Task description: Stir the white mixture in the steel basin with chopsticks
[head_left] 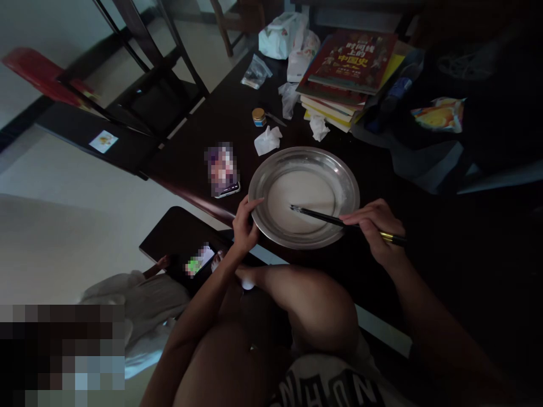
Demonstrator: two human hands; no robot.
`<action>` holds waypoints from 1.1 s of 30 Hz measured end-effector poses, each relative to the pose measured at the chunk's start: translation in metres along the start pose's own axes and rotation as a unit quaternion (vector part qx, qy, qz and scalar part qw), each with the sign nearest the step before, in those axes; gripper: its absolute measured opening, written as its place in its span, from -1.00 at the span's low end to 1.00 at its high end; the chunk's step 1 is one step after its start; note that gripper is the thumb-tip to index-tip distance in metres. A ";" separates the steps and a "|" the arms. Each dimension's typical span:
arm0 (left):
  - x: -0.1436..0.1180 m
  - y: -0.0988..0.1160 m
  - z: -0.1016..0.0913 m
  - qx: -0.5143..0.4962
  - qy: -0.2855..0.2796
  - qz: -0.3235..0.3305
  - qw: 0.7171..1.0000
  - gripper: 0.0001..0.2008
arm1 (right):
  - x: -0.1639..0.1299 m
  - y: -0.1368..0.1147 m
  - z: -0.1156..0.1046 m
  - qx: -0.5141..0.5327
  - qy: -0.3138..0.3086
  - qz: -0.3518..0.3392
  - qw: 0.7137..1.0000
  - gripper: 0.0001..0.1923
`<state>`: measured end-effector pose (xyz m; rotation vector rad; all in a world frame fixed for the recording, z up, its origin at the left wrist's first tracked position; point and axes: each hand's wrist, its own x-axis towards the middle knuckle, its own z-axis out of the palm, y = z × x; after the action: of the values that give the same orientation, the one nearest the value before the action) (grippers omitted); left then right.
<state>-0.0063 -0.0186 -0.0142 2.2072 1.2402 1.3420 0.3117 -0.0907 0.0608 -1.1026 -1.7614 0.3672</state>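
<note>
Round metal plate (pixel 304 196) at the near edge of the dark bench (pixel 445 254), holding a thin pool of pale, milky liquid or batter across its flat middle. Dark chopsticks (pixel 335 221) laid low over the plate, tips resting in the pale pool near the centre. Right hand (pixel 373 227) closed around the chopsticks at their far end, fingers pinched together, a yellowish band showing just beyond the grip. Left hand (pixel 245 224) curled on the plate's left rim, thumb on top, fingers beneath, steadying it at the bench edge.

Stirring or spreading of the pale layer seemingly the step in hand; judging from this, next move calling for light, level strokes and a firm hold on the rim, so nothing slops over the shallow lip.

Further up the bench: a crumpled white tissue (pixel 267 139) just beyond the plate, a small jar with a yellow lid (pixel 258 117) behind it, a phone (pixel 224 169) left of the plate near the left edge. Towards the far edge, a stack of books (pixel 348 76) with a red cover on top, plus a white packet (pixel 280 35). Snack bag (pixel 439 113) off to the right side. Contents of jar and packets not discernible.

Below the near edge, bare knees; another person's hand with a lit phone (pixel 199 260) at a lower dark surface.
</note>
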 end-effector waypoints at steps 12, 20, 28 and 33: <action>-0.001 -0.002 0.000 -0.004 -0.002 0.000 1.000 -0.58 | -0.001 -0.001 0.000 -0.002 -0.008 0.011 1.000 -0.73; -0.002 -0.003 0.000 -0.019 -0.003 0.002 1.000 -0.58 | 0.000 0.001 0.001 -0.007 0.002 0.008 1.000 -0.72; 0.001 0.001 -0.002 -0.003 0.000 0.010 1.000 -0.59 | 0.001 0.000 -0.001 -0.021 -0.016 0.011 1.000 -0.76; 0.001 0.001 -0.002 -0.004 -0.008 -0.005 1.000 -0.52 | 0.000 0.000 -0.001 0.001 -0.004 0.007 1.000 -0.74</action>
<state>-0.0072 -0.0186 -0.0121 2.1979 1.2367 1.3220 0.3128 -0.0912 0.0610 -1.1141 -1.7601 0.3831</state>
